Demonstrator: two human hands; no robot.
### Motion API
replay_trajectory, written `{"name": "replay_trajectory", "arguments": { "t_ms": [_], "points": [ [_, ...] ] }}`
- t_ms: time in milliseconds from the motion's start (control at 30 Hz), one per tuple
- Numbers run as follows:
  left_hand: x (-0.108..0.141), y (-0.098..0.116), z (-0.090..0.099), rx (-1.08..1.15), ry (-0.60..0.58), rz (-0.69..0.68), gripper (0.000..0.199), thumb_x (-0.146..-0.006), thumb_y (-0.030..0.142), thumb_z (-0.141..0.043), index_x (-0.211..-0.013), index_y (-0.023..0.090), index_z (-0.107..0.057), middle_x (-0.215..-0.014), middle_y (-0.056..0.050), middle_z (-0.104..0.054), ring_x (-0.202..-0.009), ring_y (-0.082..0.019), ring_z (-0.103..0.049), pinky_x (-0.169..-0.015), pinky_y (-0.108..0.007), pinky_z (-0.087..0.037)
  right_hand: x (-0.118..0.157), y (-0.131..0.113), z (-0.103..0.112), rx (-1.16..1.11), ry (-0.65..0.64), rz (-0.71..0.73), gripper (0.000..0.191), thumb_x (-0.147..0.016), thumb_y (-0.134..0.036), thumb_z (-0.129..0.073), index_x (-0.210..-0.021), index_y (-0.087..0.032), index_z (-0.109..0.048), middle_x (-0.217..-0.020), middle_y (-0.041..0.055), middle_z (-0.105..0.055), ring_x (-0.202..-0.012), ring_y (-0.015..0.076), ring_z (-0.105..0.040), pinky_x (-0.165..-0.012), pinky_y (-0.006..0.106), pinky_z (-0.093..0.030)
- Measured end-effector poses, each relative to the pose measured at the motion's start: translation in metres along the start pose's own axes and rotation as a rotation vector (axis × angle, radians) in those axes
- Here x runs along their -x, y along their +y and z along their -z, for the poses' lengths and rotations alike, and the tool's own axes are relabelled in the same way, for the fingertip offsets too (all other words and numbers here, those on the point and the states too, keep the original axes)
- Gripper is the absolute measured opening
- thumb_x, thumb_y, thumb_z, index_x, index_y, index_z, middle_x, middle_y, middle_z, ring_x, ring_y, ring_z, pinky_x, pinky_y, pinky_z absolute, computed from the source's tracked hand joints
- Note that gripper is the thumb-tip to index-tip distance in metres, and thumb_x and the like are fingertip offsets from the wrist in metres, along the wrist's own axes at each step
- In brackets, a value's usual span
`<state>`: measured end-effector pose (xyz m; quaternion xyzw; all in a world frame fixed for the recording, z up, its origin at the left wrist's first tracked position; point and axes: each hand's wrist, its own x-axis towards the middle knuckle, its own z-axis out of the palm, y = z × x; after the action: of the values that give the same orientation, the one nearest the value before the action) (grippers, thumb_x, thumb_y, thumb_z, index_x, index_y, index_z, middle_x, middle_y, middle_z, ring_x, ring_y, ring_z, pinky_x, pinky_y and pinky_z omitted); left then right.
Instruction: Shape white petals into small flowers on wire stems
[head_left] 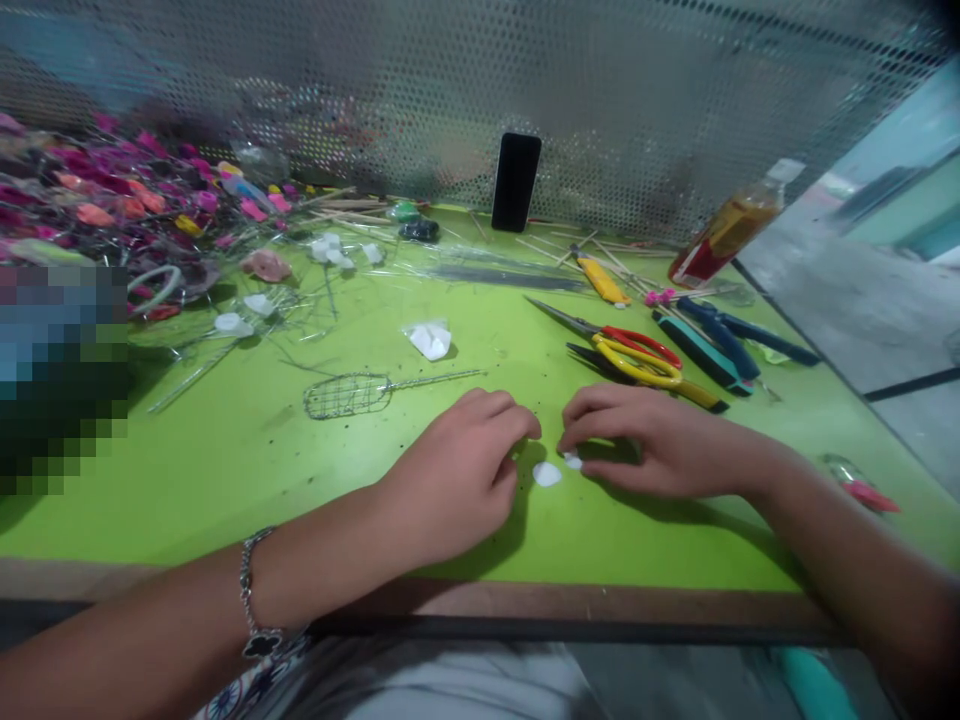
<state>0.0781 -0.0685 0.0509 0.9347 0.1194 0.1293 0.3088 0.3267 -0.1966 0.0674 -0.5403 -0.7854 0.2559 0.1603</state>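
My left hand (pixel 465 470) hovers just left of a flat, round white piece (pixel 547 474) on the green table. Its fingers are bent, the thumb stands apart from them, and nothing shows between them. My right hand (pixel 645 440) has its thumb and fingertips around a smaller white piece (pixel 573 460), close to the table and beside the round one. Behind my left hand lies a small wire-mesh paddle (pixel 348 396) with a twisted wire handle. A crumpled white piece (pixel 430 340) on clear film sits farther back.
Scissors with red and yellow handles (pixel 637 350), pliers (pixel 705 350) and a yellow cutter (pixel 602 280) lie at right. A dark phone (pixel 516 182) leans on the perforated metal panel (pixel 420 90). A drink bottle (pixel 727 230) stands back right. Colourful flower-like pieces (pixel 120 190) heap up at left.
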Motion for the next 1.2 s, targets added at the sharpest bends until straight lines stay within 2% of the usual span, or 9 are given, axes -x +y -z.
{"name": "replay_trajectory", "arguments": {
  "t_ms": [100,200,300,433,567,767,900,1100,1200],
  "points": [
    [0.001,-0.004,-0.003,0.03,-0.003,-0.019,0.05,-0.084,-0.007,-0.045,-0.121,0.017,-0.068,-0.127,-0.011,-0.07,-0.118,-0.029,-0.067,-0.099,-0.044,-0.055,-0.001,-0.002,0.0,-0.006,0.02,0.053,0.013,-0.103,-0.021,-0.068,-0.112,-0.021,-0.077,-0.118,0.0095,-0.074,-0.108,0.0222,-0.071,-0.099,0.037,-0.055],
    [0.001,-0.006,-0.004,0.02,0.004,-0.018,0.049,-0.088,-0.005,-0.046,-0.127,0.018,-0.066,-0.139,-0.012,-0.068,-0.123,-0.03,-0.068,-0.102,-0.046,-0.056,-0.002,-0.007,-0.002,0.002,0.053,0.091,0.008,-0.103,-0.018,-0.067,-0.104,-0.02,-0.075,-0.103,0.0068,-0.077,-0.095,0.0199,-0.072,-0.088,0.034,-0.055],
    [-0.001,-0.005,-0.004,-0.004,0.025,0.014,0.04,-0.093,0.002,-0.051,-0.127,0.017,-0.065,-0.131,-0.013,-0.071,-0.121,-0.033,-0.068,-0.102,-0.05,-0.056,-0.005,-0.012,-0.006,-0.073,0.154,0.103,0.004,-0.102,-0.019,-0.073,-0.104,-0.021,-0.076,-0.094,0.0034,-0.079,-0.085,0.0166,-0.073,-0.081,0.03,-0.055],
    [-0.003,-0.002,-0.001,0.002,0.036,0.044,0.035,-0.092,0.008,-0.058,-0.126,0.015,-0.066,-0.124,-0.013,-0.07,-0.118,-0.032,-0.066,-0.102,-0.05,-0.055,-0.011,-0.013,-0.021,-0.108,0.237,0.199,0.007,-0.103,-0.022,-0.077,-0.108,-0.022,-0.081,-0.105,0.0065,-0.082,-0.096,0.0185,-0.076,-0.088,0.031,-0.058],
    [-0.003,-0.001,0.0,0.002,0.032,0.049,0.028,-0.096,0.01,-0.056,-0.122,0.016,-0.067,-0.119,-0.011,-0.07,-0.114,-0.03,-0.065,-0.099,-0.047,-0.054,-0.013,-0.011,-0.034,0.008,0.249,0.201,0.01,-0.104,-0.024,-0.075,-0.104,-0.02,-0.084,-0.116,0.0109,-0.081,-0.105,0.0227,-0.075,-0.093,0.035,-0.057],
    [-0.002,0.001,0.003,-0.004,0.025,0.056,0.027,-0.094,0.01,-0.056,-0.117,0.017,-0.068,-0.115,-0.011,-0.071,-0.113,-0.03,-0.065,-0.098,-0.046,-0.054,-0.01,-0.013,-0.027,-0.105,0.261,0.047,0.027,-0.104,-0.018,-0.073,-0.13,-0.022,-0.076,-0.112,0.0037,-0.085,-0.094,0.0146,-0.08,-0.088,0.025,-0.059],
    [-0.002,0.0,0.003,-0.014,0.02,0.054,0.027,-0.095,0.011,-0.055,-0.118,0.015,-0.069,-0.117,-0.012,-0.071,-0.115,-0.03,-0.065,-0.1,-0.046,-0.053,-0.012,-0.015,-0.024,-0.064,0.204,0.091,0.019,-0.106,-0.016,-0.068,-0.12,-0.022,-0.079,-0.113,0.0045,-0.085,-0.101,0.0162,-0.079,-0.093,0.027,-0.057],
    [-0.001,-0.001,0.003,-0.032,0.003,0.049,0.02,-0.098,0.015,-0.054,-0.112,0.016,-0.069,-0.114,-0.011,-0.071,-0.111,-0.031,-0.065,-0.098,-0.047,-0.053,-0.013,-0.024,-0.027,-0.035,0.169,0.127,0.014,-0.106,-0.019,-0.069,-0.116,-0.019,-0.079,-0.104,0.0076,-0.084,-0.096,0.0195,-0.077,-0.087,0.031,-0.057],
    [-0.002,0.001,0.003,-0.036,-0.01,0.052,0.019,-0.098,0.015,-0.054,-0.111,0.016,-0.068,-0.113,-0.011,-0.071,-0.11,-0.031,-0.065,-0.096,-0.046,-0.053,-0.013,-0.025,-0.03,-0.077,0.198,0.087,0.014,-0.105,-0.02,-0.071,-0.115,-0.021,-0.08,-0.102,0.0068,-0.085,-0.093,0.0191,-0.078,-0.085,0.031,-0.059]
  ]
}}
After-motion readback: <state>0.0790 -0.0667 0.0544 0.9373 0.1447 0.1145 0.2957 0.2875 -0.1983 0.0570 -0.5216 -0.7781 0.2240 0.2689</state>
